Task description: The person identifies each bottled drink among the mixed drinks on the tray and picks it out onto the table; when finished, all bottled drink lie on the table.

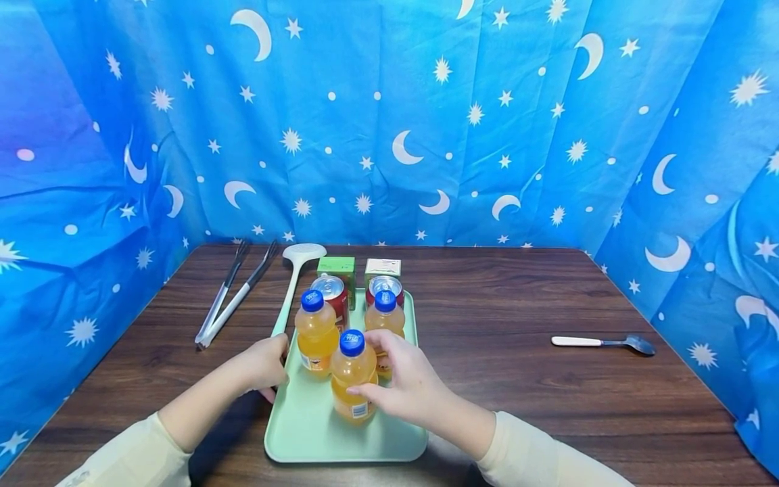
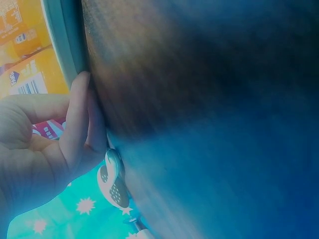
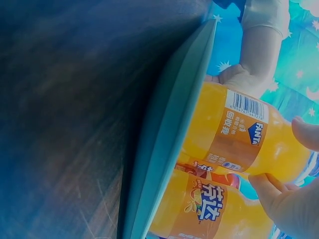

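Note:
A light green tray point(image 1: 292, 433) lies on the table in the head view. My left hand point(image 1: 264, 365) grips its left rim; in the left wrist view the fingers point(image 2: 77, 114) curl at the tray's edge. My right hand point(image 1: 410, 379) holds the front Fanta bottle point(image 1: 353, 379), orange with a blue cap, between thumb and fingers. That bottle stands upright on the tray, its barcode label showing in the right wrist view. Behind it are a left Fanta bottle point(image 1: 316, 338) and a right Fanta bottle point(image 1: 389, 318), the latter partly hidden by my right hand.
Two red cans, a left can point(image 1: 331, 287) and a right can point(image 1: 385, 284), stand behind the bottles. Farther back are a green box point(image 1: 337, 264) and a pale-topped box point(image 1: 383, 265). Tongs point(image 1: 234, 297) and a pale green skimmer point(image 1: 295, 277) lie left; a white-handled spoon point(image 1: 602, 342) lies right.

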{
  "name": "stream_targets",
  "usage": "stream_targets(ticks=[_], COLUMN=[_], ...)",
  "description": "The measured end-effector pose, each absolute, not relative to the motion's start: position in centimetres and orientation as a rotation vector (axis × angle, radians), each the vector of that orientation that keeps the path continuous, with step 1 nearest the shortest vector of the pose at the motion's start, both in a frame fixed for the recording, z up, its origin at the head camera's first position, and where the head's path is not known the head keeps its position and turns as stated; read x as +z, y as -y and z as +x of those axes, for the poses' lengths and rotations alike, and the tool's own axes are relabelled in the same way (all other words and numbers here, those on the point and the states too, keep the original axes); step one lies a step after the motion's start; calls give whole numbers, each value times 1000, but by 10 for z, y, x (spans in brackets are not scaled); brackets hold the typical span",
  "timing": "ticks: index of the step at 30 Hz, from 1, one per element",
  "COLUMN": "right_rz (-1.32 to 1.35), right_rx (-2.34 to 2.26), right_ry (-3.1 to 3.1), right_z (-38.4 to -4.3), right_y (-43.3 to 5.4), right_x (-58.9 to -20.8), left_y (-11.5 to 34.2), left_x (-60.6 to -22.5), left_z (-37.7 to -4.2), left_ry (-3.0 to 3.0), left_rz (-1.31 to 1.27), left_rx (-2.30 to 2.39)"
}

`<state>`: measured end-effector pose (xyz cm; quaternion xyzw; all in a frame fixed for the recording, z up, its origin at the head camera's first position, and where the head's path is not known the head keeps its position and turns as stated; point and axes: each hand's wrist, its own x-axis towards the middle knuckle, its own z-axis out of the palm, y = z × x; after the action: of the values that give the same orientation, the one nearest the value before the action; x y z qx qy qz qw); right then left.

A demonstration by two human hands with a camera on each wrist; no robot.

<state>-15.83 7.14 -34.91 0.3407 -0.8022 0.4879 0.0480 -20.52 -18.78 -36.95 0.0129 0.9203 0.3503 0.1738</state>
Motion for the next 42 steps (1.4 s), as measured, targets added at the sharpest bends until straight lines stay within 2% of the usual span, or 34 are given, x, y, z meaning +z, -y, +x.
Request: stream_targets(ticks=[34, 42], right_rz=[1073, 1052], right_rx=[1502, 1522], right_ry=[2369, 2386], right_z=[-159, -149], right_y=[-76, -74], right_x=[-349, -334], left_y=[187, 188], left_x=[-368, -369], left_z=[-203, -205], left_ry=[-2595, -2590], left_rz=[52, 41], left_rx=[1028, 1010])
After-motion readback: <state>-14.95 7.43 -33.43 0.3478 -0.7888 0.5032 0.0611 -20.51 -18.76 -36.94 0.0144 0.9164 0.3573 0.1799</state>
